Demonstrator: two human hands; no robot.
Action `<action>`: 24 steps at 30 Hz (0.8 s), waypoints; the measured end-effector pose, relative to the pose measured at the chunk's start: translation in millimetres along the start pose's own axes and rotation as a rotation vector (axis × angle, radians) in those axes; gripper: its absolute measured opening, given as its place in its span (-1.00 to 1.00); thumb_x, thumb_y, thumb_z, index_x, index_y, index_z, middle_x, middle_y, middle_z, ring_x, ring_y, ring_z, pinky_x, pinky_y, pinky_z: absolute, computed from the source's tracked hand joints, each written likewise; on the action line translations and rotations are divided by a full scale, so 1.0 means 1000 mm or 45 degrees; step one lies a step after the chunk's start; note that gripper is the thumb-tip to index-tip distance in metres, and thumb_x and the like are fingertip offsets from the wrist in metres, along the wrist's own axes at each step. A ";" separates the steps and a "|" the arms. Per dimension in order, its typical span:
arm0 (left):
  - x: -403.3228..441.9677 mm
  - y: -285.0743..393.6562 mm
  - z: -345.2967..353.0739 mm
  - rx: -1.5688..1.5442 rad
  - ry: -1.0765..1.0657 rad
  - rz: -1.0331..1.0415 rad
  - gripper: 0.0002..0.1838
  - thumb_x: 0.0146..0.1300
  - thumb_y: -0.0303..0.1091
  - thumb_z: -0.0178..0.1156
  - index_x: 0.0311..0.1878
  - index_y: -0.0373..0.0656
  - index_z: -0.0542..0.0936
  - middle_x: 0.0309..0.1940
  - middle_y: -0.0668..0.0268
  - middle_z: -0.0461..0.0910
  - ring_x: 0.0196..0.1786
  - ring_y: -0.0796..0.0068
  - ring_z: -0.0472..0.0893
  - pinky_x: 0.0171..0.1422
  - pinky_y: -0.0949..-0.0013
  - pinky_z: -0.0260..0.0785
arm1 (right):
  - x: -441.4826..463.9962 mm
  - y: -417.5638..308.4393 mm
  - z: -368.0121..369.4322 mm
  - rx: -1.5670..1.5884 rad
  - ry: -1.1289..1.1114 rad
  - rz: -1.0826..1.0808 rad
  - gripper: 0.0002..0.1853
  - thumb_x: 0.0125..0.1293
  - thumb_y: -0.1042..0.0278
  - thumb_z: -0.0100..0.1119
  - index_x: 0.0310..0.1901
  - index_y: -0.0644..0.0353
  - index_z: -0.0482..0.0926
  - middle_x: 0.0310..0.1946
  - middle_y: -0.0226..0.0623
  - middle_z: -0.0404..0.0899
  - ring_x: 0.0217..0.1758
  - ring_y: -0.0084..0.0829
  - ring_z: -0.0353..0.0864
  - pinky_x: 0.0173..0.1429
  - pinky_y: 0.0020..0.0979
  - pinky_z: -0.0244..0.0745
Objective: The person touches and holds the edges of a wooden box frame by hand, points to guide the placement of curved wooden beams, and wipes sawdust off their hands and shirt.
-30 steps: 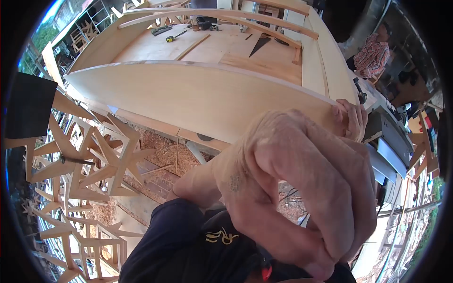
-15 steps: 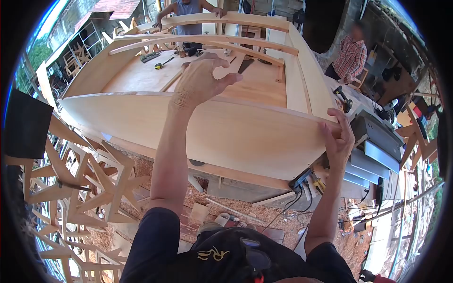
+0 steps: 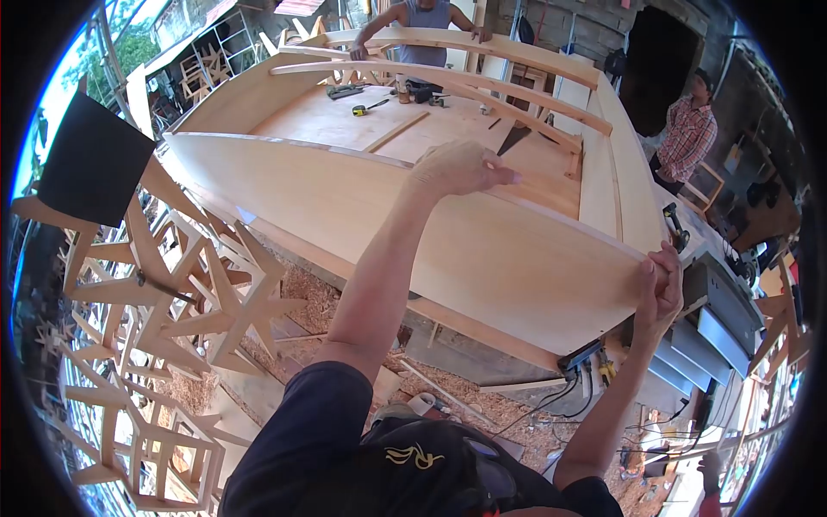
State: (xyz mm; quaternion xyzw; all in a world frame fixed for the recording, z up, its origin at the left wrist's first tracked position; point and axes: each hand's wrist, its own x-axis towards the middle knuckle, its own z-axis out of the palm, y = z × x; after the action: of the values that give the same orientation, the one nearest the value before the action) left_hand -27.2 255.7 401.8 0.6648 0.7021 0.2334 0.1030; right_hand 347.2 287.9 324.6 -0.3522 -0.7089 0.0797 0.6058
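Observation:
A long curved wooden side panel (image 3: pixel 517 258) of a large frame stands upright in front of me. My right hand (image 3: pixel 660 280) grips the top edge of the panel near its right end, fingers curled over it. My left hand (image 3: pixel 461 168) is at the panel's top edge near the middle, with its fingers bent in and the thumb close to them. Whatever those fingers hold, if anything, is hidden, and I cannot tell whether they touch the edge. Inside the frame lie a yellow tape measure (image 3: pixel 360 110) and a loose wooden strip (image 3: pixel 396 132).
Curved crosspieces (image 3: pixel 482 77) span the frame's far part. A person in a grey top (image 3: pixel 422 43) has hands on the far rail; another in a checked shirt (image 3: pixel 689 142) stands right. Wooden stands (image 3: pixel 215 293) crowd the left. A grey machine (image 3: pixel 719 297) and cables are right.
My left hand has gone from wide open to curled and moved right along the panel's top edge. The view has turned left. My right hand stays at the panel's right end.

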 end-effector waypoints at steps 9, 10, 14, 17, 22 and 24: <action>0.003 -0.003 0.004 -0.032 -0.011 0.006 -0.38 0.19 0.43 0.25 0.02 0.15 0.80 -0.31 0.32 0.79 -0.13 0.29 0.75 0.07 0.17 0.52 | 0.000 -0.002 0.001 0.033 0.025 0.001 -0.76 0.36 0.28 0.34 -0.09 0.28 0.65 0.17 -0.05 0.61 0.34 -0.17 0.53 0.44 -0.23 0.31; 0.005 -0.006 0.005 -0.033 -0.012 -0.005 -0.37 0.19 0.44 0.25 0.02 0.13 0.81 -0.32 0.31 0.79 -0.14 0.29 0.75 0.06 0.18 0.52 | 0.000 -0.002 0.002 0.035 0.012 -0.003 -0.76 0.37 0.28 0.33 -0.08 0.28 0.64 0.18 -0.05 0.60 0.36 -0.18 0.51 0.45 -0.23 0.29; 0.008 -0.007 0.007 -0.024 -0.019 -0.007 -0.33 0.17 0.46 0.25 0.00 0.07 0.81 -0.34 0.28 0.78 -0.16 0.28 0.74 0.04 0.19 0.52 | 0.000 -0.006 -0.003 0.084 -0.022 -0.015 -0.76 0.37 0.30 0.35 -0.06 0.27 0.64 0.23 -0.04 0.57 0.40 -0.21 0.47 0.47 -0.25 0.26; 0.007 -0.007 0.005 -0.004 0.006 0.047 -0.32 0.17 0.46 0.25 0.00 0.06 0.81 -0.33 0.25 0.78 -0.15 0.26 0.74 0.05 0.19 0.52 | -0.002 -0.009 -0.003 0.132 -0.011 0.060 -0.74 0.32 0.29 0.39 -0.07 0.26 0.64 0.24 -0.04 0.56 0.39 -0.22 0.48 0.46 -0.27 0.28; 0.001 -0.003 0.003 -0.036 0.019 0.042 -0.33 0.20 0.43 0.24 0.00 0.03 0.80 -0.31 0.21 0.79 -0.17 0.26 0.75 0.01 0.19 0.52 | 0.001 -0.017 -0.003 -0.001 -0.021 0.001 -0.75 0.24 0.39 0.41 -0.10 0.27 0.63 0.14 -0.09 0.59 0.27 -0.19 0.55 0.37 -0.28 0.37; 0.001 -0.005 0.003 -0.041 0.030 0.057 -0.35 0.22 0.41 0.25 0.00 0.02 0.80 -0.32 0.21 0.78 -0.21 0.27 0.74 -0.01 0.20 0.52 | 0.002 -0.017 -0.003 -0.008 -0.018 -0.007 -0.75 0.24 0.38 0.41 -0.10 0.27 0.63 0.15 -0.07 0.59 0.28 -0.17 0.54 0.37 -0.26 0.36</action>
State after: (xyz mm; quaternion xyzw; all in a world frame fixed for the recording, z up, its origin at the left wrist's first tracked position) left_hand -29.8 257.7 396.9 0.6758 0.6845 0.2546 0.1001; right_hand 342.8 275.5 336.0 -0.3517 -0.7143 0.0784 0.5999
